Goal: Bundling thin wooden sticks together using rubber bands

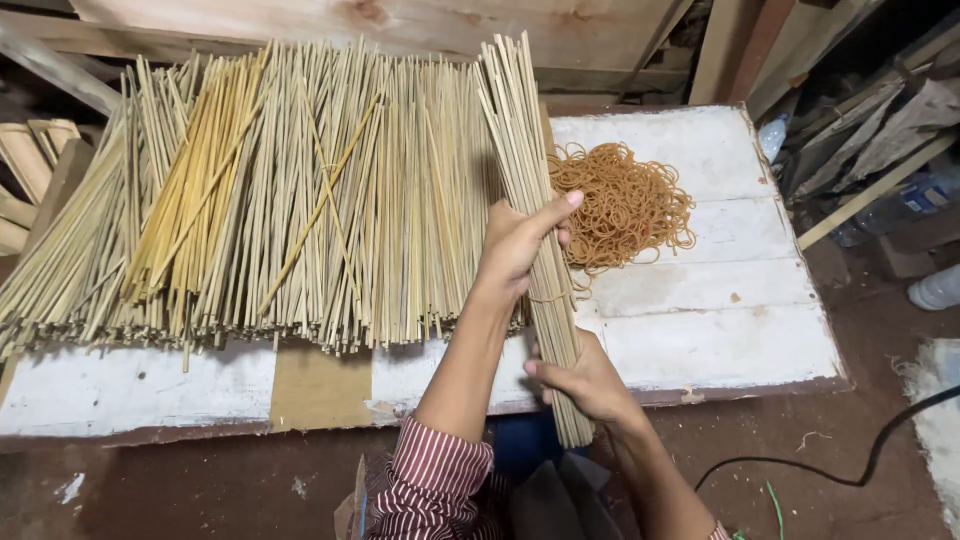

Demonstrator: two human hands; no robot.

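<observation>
A thin bundle of pale bamboo sticks (522, 140) runs from the back of the white table down past its front edge. My left hand (515, 245) is wrapped around the bundle's middle, thumb stretched along it. Lower down, my right hand (585, 380) grips the bundle near its bottom end. A rubber band appears to loop the sticks between the two hands. Just right of the bundle lies a heap of tan rubber bands (625, 205).
A wide spread of loose bamboo sticks (280, 200), some yellower, covers the left of the white plank table (720, 310). Wooden boards stand behind. Scrap wood and a plastic bottle (935, 288) lie at the right, and a black cable (850, 470) crosses the reddish floor.
</observation>
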